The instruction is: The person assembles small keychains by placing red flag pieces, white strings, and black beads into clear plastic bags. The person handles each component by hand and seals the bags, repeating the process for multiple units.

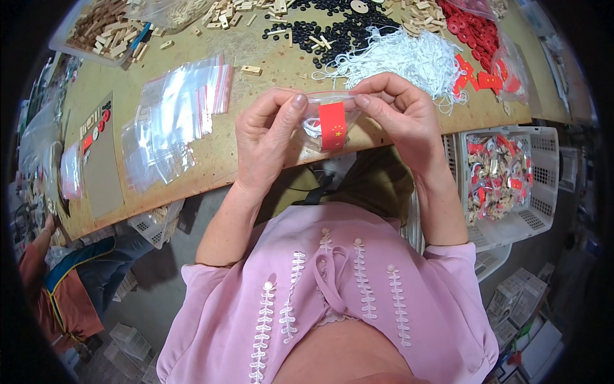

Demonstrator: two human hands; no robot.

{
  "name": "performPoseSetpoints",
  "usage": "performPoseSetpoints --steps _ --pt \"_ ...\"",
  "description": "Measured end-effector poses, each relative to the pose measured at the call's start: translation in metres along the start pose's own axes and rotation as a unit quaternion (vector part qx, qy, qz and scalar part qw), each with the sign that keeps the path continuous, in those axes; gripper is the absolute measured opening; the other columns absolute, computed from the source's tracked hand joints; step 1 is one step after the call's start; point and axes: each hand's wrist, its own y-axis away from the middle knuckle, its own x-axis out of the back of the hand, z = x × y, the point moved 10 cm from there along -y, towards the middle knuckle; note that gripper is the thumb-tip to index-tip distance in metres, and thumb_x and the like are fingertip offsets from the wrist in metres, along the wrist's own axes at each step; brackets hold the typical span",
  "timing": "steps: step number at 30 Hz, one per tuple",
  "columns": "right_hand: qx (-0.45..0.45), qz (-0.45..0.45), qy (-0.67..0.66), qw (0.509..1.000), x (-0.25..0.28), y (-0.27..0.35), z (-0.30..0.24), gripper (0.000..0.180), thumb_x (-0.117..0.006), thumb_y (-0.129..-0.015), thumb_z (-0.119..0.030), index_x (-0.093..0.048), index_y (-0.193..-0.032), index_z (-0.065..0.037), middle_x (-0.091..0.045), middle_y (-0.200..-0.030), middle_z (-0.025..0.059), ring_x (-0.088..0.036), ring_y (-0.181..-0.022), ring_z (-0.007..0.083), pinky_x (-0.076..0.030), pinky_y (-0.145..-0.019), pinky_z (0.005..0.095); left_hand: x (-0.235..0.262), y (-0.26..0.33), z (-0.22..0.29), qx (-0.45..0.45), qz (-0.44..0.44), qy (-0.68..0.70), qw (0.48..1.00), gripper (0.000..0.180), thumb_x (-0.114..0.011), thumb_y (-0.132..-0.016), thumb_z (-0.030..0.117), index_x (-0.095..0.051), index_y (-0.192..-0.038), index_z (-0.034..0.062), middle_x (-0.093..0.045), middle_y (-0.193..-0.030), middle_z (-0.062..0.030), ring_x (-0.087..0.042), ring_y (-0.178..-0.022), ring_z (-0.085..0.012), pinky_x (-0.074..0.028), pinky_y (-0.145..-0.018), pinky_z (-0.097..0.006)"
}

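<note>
My left hand (268, 131) and my right hand (400, 115) together hold a small clear plastic bag (323, 121) by its top edge, just above the near edge of the wooden table (268, 70). Thumbs and forefingers of both hands pinch along the bag's mouth. Inside the bag I see a small red flag piece (333, 125) and a bit of white string. A heap of white string (409, 59) lies on the table right behind my right hand.
A pile of empty clear zip bags (173, 115) lies to the left. Black rings (345, 29), red discs (470, 29) and wooden blocks (109, 29) cover the far table. A white basket (543, 192) of filled bags stands at the right. Another person (57, 281) sits lower left.
</note>
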Motion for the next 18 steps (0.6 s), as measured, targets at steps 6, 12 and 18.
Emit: performPoseSetpoints --steps 6,12,18 --pt "0.01 0.031 0.06 0.998 -0.005 0.001 -0.007 0.012 -0.062 -0.1 -0.002 -0.069 -0.108 0.004 -0.077 -0.096 0.0097 -0.073 -0.092 0.013 -0.058 -0.082 0.0251 0.003 -0.01 0.012 -0.058 0.016 -0.087 0.994 0.009 -0.073 -0.094 0.011 -0.074 -0.096 0.0026 -0.072 -0.089 -0.0047 -0.065 -0.085 -0.0126 -0.051 -0.077 -0.027" --pt "0.171 0.06 0.275 0.944 -0.032 0.012 -0.037 0.01 -0.061 -0.1 -0.003 -0.071 -0.102 0.001 -0.077 -0.09 0.0083 -0.074 -0.083 0.0122 -0.059 -0.07 0.0249 -0.038 -0.015 0.062 -0.217 -0.068 -0.363 0.903 0.01 -0.076 -0.082 0.004 -0.067 -0.087 0.0029 -0.066 -0.082 -0.0074 -0.061 -0.076 -0.0215 -0.048 -0.071 -0.032" --pt "0.013 0.039 0.126 0.991 -0.005 0.018 -0.019 0.011 -0.062 -0.102 -0.003 -0.068 -0.108 0.002 -0.074 -0.092 0.0058 -0.07 -0.085 0.0081 -0.055 -0.074 0.0224 -0.023 -0.006 0.064 -0.178 -0.114 -0.337 0.917 0.009 -0.074 -0.084 0.004 -0.065 -0.084 0.003 -0.063 -0.081 -0.0055 -0.059 -0.076 -0.0208 -0.046 -0.07 -0.032"
